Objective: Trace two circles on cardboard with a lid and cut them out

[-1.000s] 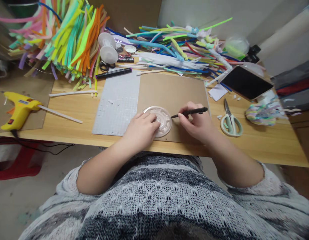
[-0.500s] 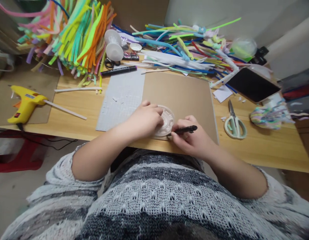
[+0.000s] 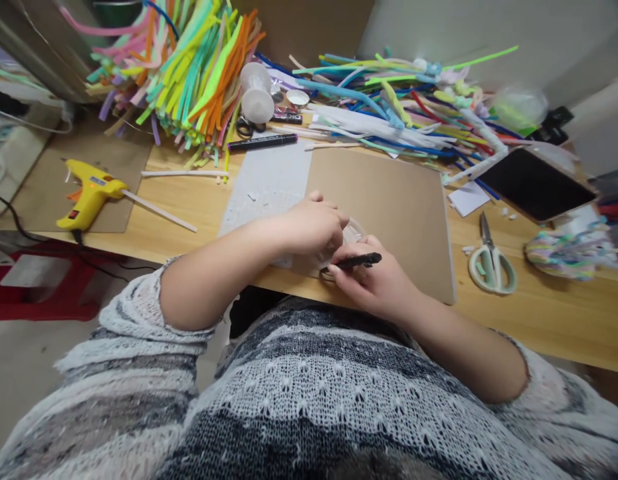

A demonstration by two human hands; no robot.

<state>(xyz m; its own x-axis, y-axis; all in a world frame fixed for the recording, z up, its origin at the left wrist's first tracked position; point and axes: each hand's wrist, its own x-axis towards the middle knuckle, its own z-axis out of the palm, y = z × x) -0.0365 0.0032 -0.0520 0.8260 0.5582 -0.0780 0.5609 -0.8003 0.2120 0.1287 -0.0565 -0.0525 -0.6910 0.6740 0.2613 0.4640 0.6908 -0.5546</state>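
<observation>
A round clear plastic lid (image 3: 355, 230) lies at the near edge of the brown cardboard sheet (image 3: 389, 200), mostly covered by my hands. My left hand (image 3: 316, 227) bears down on it from the left, fingers curled over its rim. In my right hand (image 3: 371, 280) a black pen (image 3: 361, 260) is pinched, its tip low against the lid's near edge. A dark curved line shows by the pen tip. The fingertips of the left hand are partly hidden.
A yellow glue gun (image 3: 91, 193) lies at left, white-handled scissors (image 3: 491, 260) at right. Behind are bundled pipe cleaners (image 3: 189, 73), a black marker (image 3: 263, 142), a thread spool (image 3: 257, 93) and a phone (image 3: 536, 181). A grey mat (image 3: 273, 173) adjoins the cardboard.
The view has shifted, so the table's things appear further right. My right hand and pen have moved left along the lid's near edge, and my left hand now covers more of the lid.
</observation>
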